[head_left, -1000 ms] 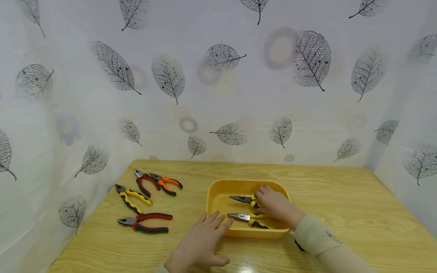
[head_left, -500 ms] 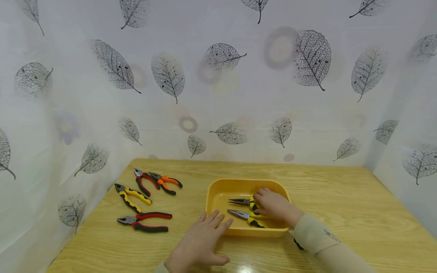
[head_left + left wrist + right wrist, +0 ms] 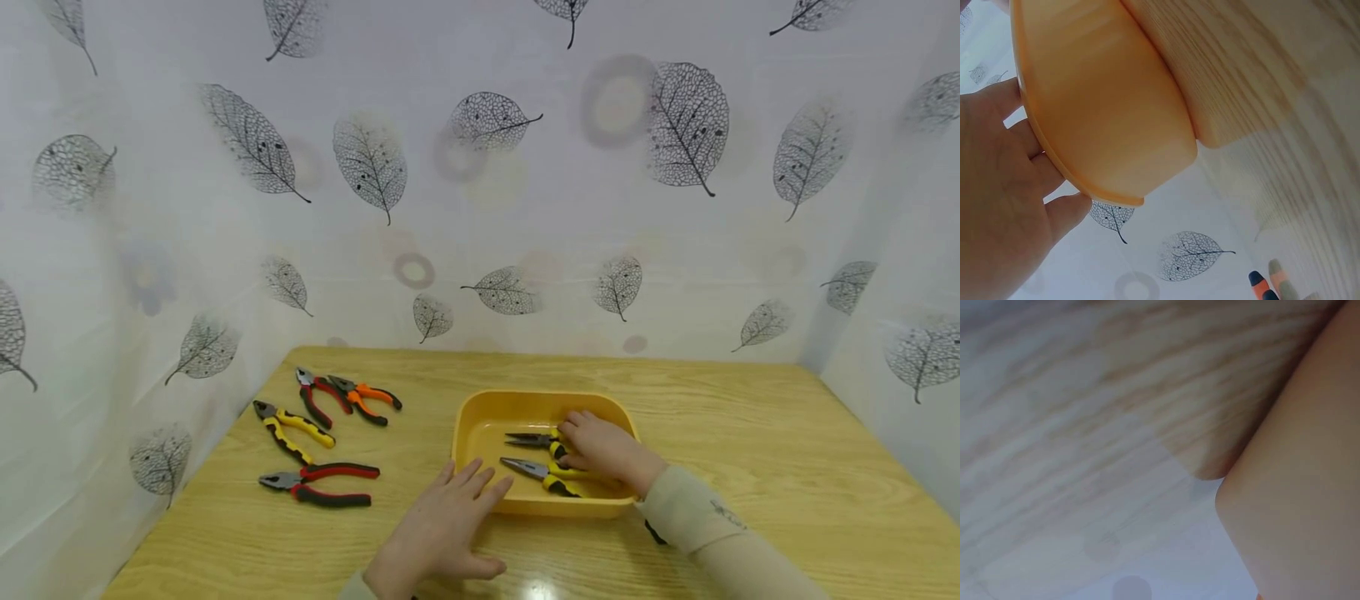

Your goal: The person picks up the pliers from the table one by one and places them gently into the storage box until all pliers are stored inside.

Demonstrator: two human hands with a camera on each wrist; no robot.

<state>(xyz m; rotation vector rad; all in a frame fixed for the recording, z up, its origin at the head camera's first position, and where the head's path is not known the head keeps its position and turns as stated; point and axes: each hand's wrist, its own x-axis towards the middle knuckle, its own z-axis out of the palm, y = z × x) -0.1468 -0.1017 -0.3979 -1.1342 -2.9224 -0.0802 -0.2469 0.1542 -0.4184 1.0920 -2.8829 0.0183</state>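
Observation:
In the head view, a yellow plastic tray (image 3: 480, 408) stands on the table. Inside it lie two needle-nose pliers with yellow-black handles, tips pointing left. My right hand (image 3: 603, 450) reaches over the right wall and holds the farther needle-nose pliers (image 3: 534, 439) by the handles, which it partly covers. The nearer needle-nose pliers (image 3: 528, 468) lie just in front, handle ends hidden beneath the hand. My left hand (image 3: 442, 521) rests with spread, straight fingers against the tray's near left rim. The left wrist view shows those fingertips along the rim (image 3: 1054, 165).
On the table (image 3: 750, 442) at left lie red-black combination pliers (image 3: 322, 486), yellow-black pliers (image 3: 292, 433), red-black pliers (image 3: 322, 396) and orange-black pliers (image 3: 367, 400). A dark handle end (image 3: 655, 533) shows below the right sleeve. Leaf-patterned sheeting (image 3: 510, 208) surrounds the table.
The farther pliers' tips have parted slightly. The nearer pliers have turned a little, their tips swinging away from the tray's near wall. Both hands stay nearly in place.

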